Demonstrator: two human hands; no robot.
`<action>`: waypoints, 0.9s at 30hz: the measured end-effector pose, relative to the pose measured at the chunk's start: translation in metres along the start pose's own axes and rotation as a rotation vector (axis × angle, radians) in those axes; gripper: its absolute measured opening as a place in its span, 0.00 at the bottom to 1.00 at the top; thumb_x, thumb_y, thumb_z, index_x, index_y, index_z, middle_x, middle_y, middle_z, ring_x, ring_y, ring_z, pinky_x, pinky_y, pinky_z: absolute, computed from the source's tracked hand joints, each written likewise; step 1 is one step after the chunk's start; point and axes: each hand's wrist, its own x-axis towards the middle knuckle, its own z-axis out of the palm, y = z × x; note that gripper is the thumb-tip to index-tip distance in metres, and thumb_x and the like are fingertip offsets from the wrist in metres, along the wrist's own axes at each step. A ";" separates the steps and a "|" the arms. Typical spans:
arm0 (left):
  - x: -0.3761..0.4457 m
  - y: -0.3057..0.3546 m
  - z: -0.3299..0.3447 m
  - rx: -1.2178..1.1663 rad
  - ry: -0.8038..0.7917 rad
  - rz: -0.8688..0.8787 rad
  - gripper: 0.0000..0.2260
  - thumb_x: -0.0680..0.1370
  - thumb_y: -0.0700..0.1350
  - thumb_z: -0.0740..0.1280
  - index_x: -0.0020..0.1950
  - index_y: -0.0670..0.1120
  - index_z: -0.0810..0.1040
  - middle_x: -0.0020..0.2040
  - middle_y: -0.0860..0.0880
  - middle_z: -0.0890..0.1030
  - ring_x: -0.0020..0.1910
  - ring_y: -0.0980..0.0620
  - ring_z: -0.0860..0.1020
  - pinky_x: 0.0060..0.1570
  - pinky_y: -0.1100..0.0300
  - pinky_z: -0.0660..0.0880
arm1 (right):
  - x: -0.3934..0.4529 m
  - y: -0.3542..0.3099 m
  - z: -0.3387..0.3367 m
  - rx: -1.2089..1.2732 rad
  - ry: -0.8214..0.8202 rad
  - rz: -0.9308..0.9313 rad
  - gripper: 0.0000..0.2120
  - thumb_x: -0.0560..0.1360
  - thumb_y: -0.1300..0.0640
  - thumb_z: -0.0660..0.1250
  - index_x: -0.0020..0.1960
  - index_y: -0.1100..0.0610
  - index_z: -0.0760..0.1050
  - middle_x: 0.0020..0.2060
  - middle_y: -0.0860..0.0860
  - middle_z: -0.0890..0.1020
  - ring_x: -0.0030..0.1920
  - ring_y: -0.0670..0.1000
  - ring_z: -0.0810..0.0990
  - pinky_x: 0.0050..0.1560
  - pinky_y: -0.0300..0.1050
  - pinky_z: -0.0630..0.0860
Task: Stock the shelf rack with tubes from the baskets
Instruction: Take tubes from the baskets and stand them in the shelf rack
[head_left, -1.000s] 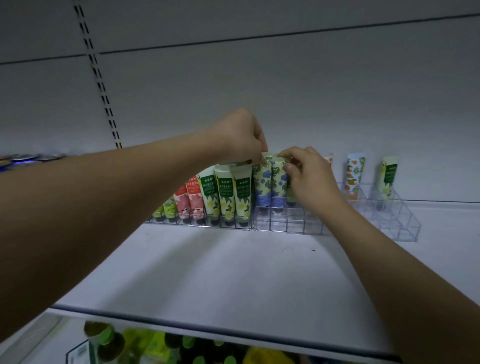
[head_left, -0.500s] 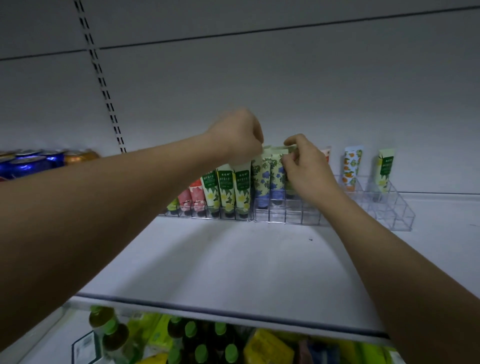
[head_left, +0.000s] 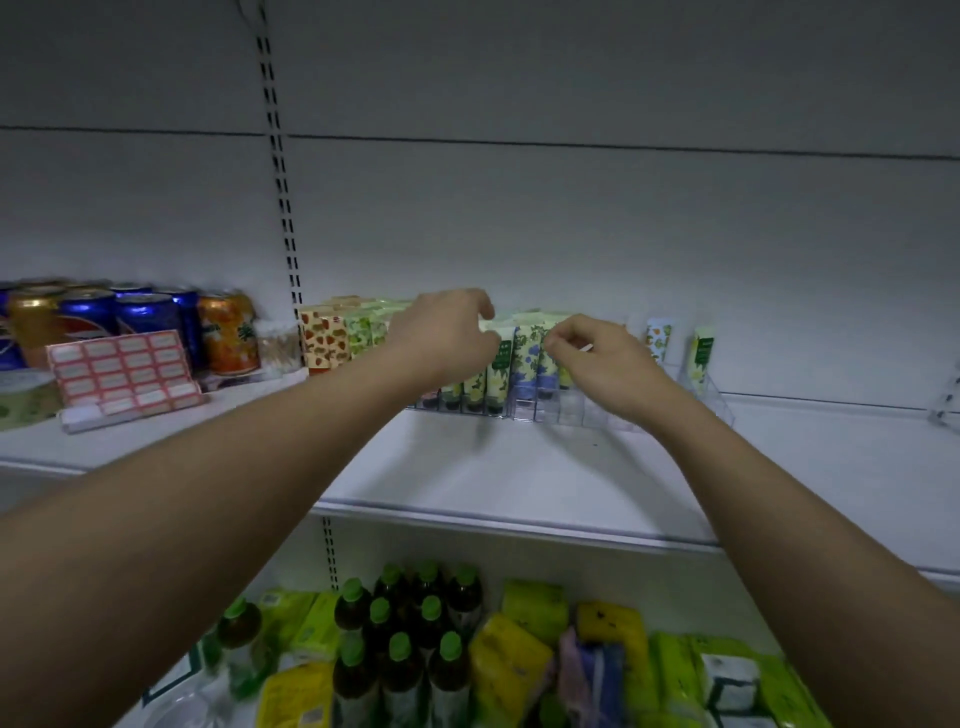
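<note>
Both hands have drawn back a little from the tube tops they were working at a second ago. The left hand (head_left: 445, 332) now hovers in front of the rack with its fingers loosely curled and nothing in them, just beside the green and yellow tubes (head_left: 475, 382). The right hand (head_left: 597, 358) has its thumb and forefinger drawn together near the top of the blue-flowered tubes (head_left: 525, 358); whether it pinches a tube's crimped edge or only touches it I cannot tell, as the fingertips blur together there.

The view has also pulled back and dropped, so that more of the shelving shows. To my eye a tube has just been seated and the hands are coming away, so another is probably due next.

The clear rack (head_left: 582, 413) stands on the white shelf (head_left: 519, 483), filled on its left half. Its right half is mostly bare compartments, with an orange-patterned tube (head_left: 658, 338) and a pale green tube (head_left: 702, 353) standing alone at the back. The left forearm hides the rack's left front, so I cannot count those tubes.

No baskets are in sight. Soda cans (head_left: 140, 322) and a pink label sheet (head_left: 122, 371) sit further left. Below, green-capped bottles (head_left: 400, 639) and yellow packets (head_left: 509, 670) are blurred and cut off.
</note>
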 end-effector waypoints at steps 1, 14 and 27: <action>-0.010 -0.001 -0.002 0.015 0.001 -0.009 0.16 0.77 0.51 0.62 0.65 0.53 0.73 0.63 0.48 0.78 0.57 0.45 0.77 0.58 0.49 0.75 | -0.007 -0.006 -0.003 -0.037 -0.049 0.010 0.09 0.79 0.48 0.61 0.54 0.49 0.78 0.48 0.45 0.80 0.49 0.46 0.76 0.43 0.39 0.68; -0.150 -0.007 -0.003 -0.205 -0.095 0.012 0.12 0.78 0.48 0.64 0.61 0.50 0.79 0.56 0.49 0.80 0.48 0.52 0.77 0.46 0.60 0.72 | -0.141 -0.051 -0.014 -0.235 -0.442 0.039 0.15 0.79 0.44 0.62 0.57 0.51 0.79 0.54 0.49 0.80 0.52 0.50 0.78 0.49 0.42 0.72; -0.325 -0.107 0.171 -0.367 -0.494 -0.501 0.09 0.78 0.42 0.66 0.56 0.42 0.80 0.50 0.43 0.81 0.50 0.45 0.79 0.45 0.61 0.70 | -0.304 0.066 0.187 0.018 -0.819 0.437 0.15 0.80 0.55 0.62 0.39 0.63 0.75 0.35 0.59 0.75 0.35 0.56 0.73 0.38 0.44 0.67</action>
